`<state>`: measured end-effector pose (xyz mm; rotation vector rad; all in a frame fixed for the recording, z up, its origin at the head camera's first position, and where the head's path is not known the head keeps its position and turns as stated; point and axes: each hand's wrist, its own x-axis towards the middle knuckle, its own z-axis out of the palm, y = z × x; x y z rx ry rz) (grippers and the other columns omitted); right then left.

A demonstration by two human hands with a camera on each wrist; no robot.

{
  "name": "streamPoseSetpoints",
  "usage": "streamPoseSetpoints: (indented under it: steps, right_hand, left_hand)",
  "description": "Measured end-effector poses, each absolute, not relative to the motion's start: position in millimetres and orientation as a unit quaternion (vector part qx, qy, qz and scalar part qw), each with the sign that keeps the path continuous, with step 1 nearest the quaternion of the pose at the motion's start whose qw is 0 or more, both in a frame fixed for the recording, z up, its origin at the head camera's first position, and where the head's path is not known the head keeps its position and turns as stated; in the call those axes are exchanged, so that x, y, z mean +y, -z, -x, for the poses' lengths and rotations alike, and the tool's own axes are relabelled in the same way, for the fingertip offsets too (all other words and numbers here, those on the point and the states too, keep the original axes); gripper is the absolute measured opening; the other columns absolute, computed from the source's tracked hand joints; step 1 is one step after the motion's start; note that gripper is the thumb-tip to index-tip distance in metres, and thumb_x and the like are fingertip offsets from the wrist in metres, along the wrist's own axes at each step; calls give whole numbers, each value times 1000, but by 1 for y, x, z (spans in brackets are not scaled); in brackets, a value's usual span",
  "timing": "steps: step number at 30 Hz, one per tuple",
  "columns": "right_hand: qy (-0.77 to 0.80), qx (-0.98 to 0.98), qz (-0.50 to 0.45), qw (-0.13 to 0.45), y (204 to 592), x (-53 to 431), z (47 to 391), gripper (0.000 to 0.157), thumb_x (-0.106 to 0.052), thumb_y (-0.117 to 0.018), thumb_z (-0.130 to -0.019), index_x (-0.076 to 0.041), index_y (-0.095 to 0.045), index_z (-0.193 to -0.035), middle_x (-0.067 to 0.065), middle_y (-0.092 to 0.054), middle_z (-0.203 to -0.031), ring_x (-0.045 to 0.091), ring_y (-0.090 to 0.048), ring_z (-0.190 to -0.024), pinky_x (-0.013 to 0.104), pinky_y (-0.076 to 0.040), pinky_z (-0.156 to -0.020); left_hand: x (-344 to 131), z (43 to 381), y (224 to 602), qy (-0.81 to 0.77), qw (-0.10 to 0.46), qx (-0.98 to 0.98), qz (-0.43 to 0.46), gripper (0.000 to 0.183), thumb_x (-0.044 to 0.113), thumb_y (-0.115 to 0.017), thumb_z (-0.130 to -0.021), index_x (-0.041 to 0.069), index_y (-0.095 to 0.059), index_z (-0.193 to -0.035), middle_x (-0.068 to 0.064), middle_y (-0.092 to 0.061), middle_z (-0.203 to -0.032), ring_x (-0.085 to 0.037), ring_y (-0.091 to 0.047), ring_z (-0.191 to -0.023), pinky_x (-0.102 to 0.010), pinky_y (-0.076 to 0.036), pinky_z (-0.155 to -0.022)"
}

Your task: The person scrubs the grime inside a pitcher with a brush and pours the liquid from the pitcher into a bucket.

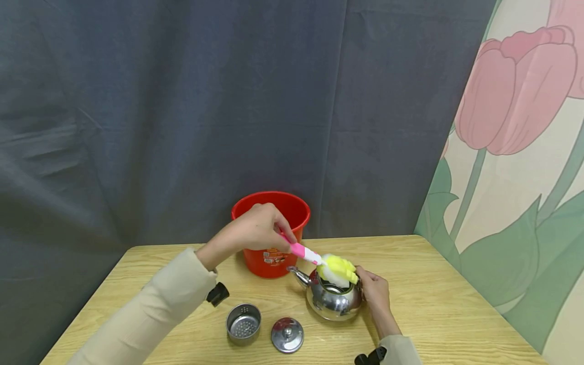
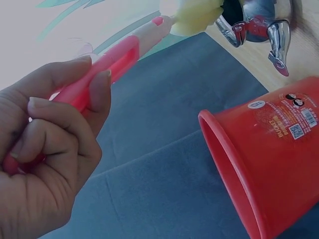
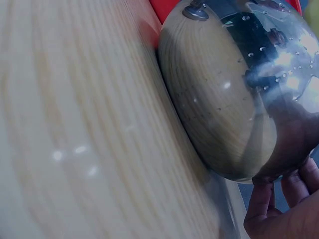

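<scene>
My left hand [image 1: 264, 225] grips the pink handle of a cleaning brush [image 1: 306, 252], its fingers curled round it in the left wrist view. The brush's yellow and white sponge head [image 1: 339, 267] is at the open mouth of a shiny steel teapot [image 1: 335, 303], partly covering it. The teapot stands on the table with its spout toward the red bucket. My right hand [image 1: 375, 291] holds the teapot at its right side; in the right wrist view, fingertips [image 3: 262, 191] meet the polished body, which is dotted with drops.
A red bucket [image 1: 269, 266] stands at the table's back edge, behind the teapot. In front lie a perforated steel strainer cup [image 1: 244, 324] and a round steel lid [image 1: 287, 335] with a knob. A dark curtain [image 1: 219, 101] hangs behind the wooden table [image 1: 433, 304].
</scene>
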<state>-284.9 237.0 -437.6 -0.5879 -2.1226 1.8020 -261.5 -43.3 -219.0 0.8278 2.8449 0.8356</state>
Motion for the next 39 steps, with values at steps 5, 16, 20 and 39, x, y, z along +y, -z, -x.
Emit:
streamPoseSetpoints:
  steps: [5,16,20,39]
  right_hand:
    - [-627,-736,206,149,437,237,285,37,-32,-67,-81,3,-70,-95,-5,-54,-71,9,-43,-60,24,-39,-52]
    - [-632,-732,212,139,437,236,287,29,-32,-70,-78,-5,-72,-85,-2,-54,-79,14,-43,-72,26,-40,-57]
    - [-638,-726,214,141,437,235,287,26,-34,-71,-77,-8,-70,-79,-6,-48,-66,10,-40,-59,25,-37,-50]
    - [-634,-731,206,145,439,237,286,38,-35,-66,-83,1,-69,-95,-6,-49,-66,8,-41,-58,23,-37,-50]
  left_hand:
    - [-51,258,224,-294,37,918,-262,7,17,-79,-73,20,-77,-80,8,-65,-67,-18,-55,-79,-27,-51,-60]
    - [-64,252,239,-339,48,903,-259,9,13,-76,-74,16,-77,-83,5,-66,-65,-18,-56,-62,-28,-48,-54]
    - [-67,251,246,-358,46,900,-245,9,13,-77,-74,16,-77,-82,6,-67,-67,-18,-55,-67,-28,-49,-56]
    - [-94,243,279,-463,38,862,-203,14,19,-78,-74,15,-75,-87,2,-69,-76,-17,-55,-68,-30,-46,-59]
